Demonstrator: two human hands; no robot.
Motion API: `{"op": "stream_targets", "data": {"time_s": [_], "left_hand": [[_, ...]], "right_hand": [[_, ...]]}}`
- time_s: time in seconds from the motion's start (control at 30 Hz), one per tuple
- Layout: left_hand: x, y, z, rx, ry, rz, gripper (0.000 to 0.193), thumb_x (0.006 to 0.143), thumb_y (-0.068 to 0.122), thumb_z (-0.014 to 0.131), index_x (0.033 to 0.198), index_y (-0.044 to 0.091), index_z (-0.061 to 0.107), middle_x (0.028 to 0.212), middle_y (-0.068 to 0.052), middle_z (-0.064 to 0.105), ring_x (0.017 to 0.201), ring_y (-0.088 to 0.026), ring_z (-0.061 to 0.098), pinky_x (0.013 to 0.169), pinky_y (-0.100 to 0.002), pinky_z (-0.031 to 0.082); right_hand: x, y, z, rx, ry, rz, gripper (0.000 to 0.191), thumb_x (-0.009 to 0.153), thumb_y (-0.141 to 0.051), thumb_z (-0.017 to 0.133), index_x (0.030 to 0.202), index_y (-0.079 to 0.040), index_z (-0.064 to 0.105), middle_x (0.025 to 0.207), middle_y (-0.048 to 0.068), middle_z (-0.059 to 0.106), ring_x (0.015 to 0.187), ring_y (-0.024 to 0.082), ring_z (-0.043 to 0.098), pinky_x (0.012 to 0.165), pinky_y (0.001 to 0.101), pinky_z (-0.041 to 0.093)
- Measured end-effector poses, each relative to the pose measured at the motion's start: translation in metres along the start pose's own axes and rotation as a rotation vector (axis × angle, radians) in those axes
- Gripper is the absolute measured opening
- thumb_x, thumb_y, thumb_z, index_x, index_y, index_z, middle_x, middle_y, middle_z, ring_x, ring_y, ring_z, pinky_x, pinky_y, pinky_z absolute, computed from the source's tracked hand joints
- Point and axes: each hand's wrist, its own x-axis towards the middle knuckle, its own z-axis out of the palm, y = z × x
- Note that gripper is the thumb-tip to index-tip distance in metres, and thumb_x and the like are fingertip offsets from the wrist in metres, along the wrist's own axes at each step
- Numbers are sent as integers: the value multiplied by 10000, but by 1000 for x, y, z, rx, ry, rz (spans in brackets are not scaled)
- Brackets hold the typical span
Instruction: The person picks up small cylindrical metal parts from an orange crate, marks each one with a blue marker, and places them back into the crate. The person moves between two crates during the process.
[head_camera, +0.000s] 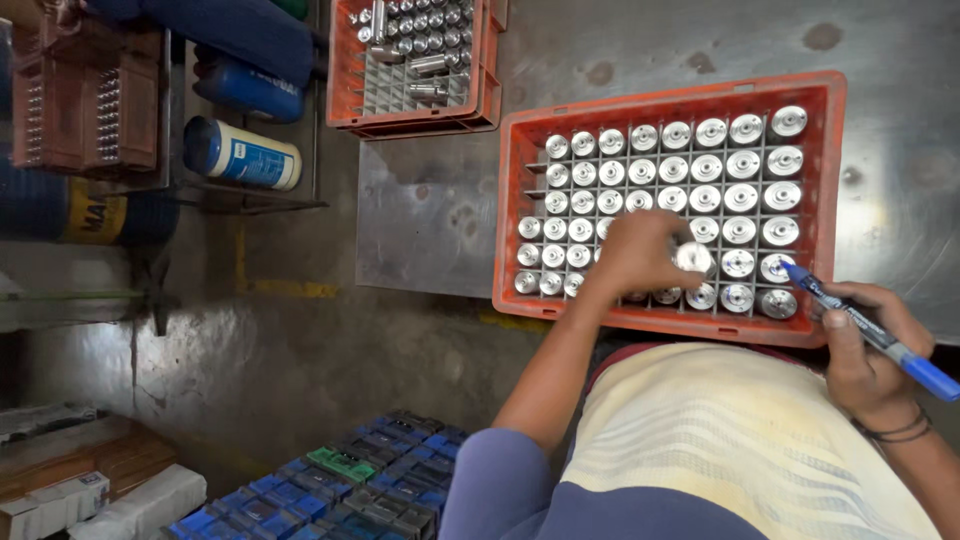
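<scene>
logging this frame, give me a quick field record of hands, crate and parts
left hand: grips one silver cylinder over the near rows
right hand: holds blue marker, tip at a part in the crate's near right corner
crate: orange, gridded, on a metal table
second crate: orange, farther away, partly filled

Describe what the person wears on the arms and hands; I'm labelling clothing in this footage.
Both hands, the left hand and the right hand, are bare, with no gloves. The left arm has a short greyish-blue sleeve ending above the elbow. The right wrist carries thin dark cord bands. No rings or watch show.
</scene>
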Motion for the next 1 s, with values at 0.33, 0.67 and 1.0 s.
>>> {"op": "stream_targets", "data": {"time_s": [0.33, 0.67, 1.0], "left_hand": [[-7, 21, 74, -1476, 249, -412, 417, 1106, 356, 461, 1175, 5, 676, 991, -42, 693, 856, -107, 631, 763, -244, 514], [-24, 14, 74, -1466, 187, -326, 150, 978, 177, 611, 1080, 85, 552, 867, -62, 623, 652, -157, 599, 572, -316, 516], [-43, 48, 32, 43, 227, -228, 406, 894, 314, 733, 1162, 38, 603, 1137, -213, 644, 846, -396, 686, 722, -485, 540]], "right_hand": [[22, -31, 22, -90, -203, -440, 170, 833, -59, 669, 990, 2, 692, 855, 143, 681, 789, 318, 650, 769, 422, 529], [5, -33, 26, 52, -183, -303, 189, 892, -91, 660, 1052, 9, 673, 933, 165, 710, 800, 280, 677, 753, 396, 537], [4, -24, 8, 46, -23, -142, 233, 1008, -176, 614, 1116, 26, 660, 1022, 170, 706, 854, 272, 712, 762, 347, 564]]}}
